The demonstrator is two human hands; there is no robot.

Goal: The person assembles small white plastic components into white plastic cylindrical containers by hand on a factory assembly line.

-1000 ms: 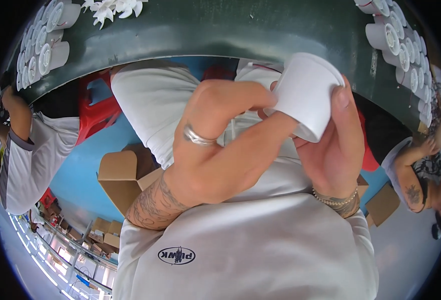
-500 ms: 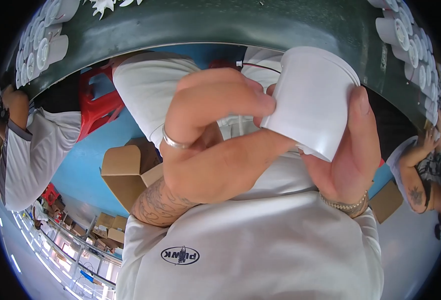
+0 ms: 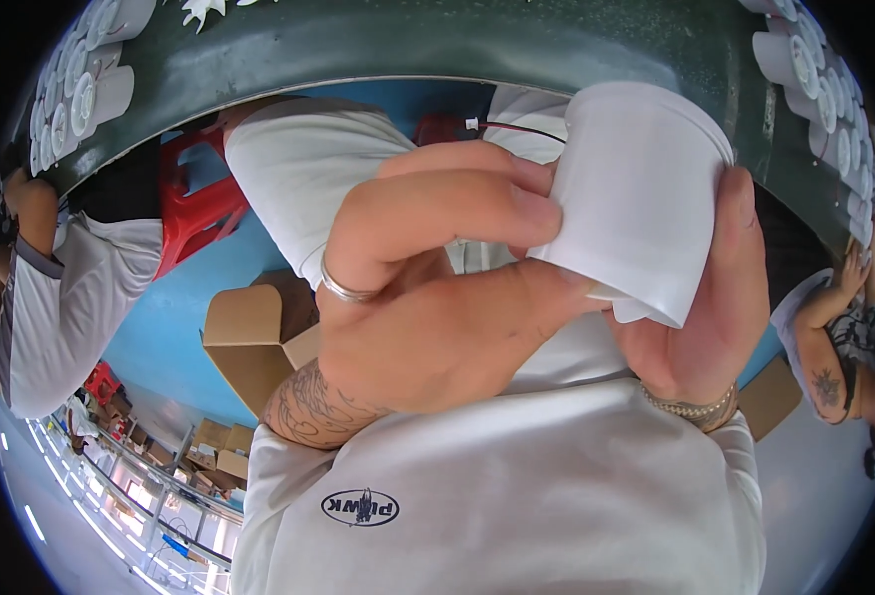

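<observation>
A white cylinder (image 3: 641, 193) (thin cable (image 3: 523, 129) jutting from behind) is held tilted.

The left hand (image 3: 432, 288) held the left edge of a white cylindrical housing (image 3: 641, 193); the right hand (image 3: 722, 297) gripped its right side.

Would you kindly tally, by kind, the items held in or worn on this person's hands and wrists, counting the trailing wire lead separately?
White cylindrical housing, in left hand and right hand: 1
Wire lead with white connector: 1
Silver ring: 1
Bracelet: 1
Total: 4
A white piece at the housing's lower rim is uncounted; I cannot tell whether it is separate.
</observation>
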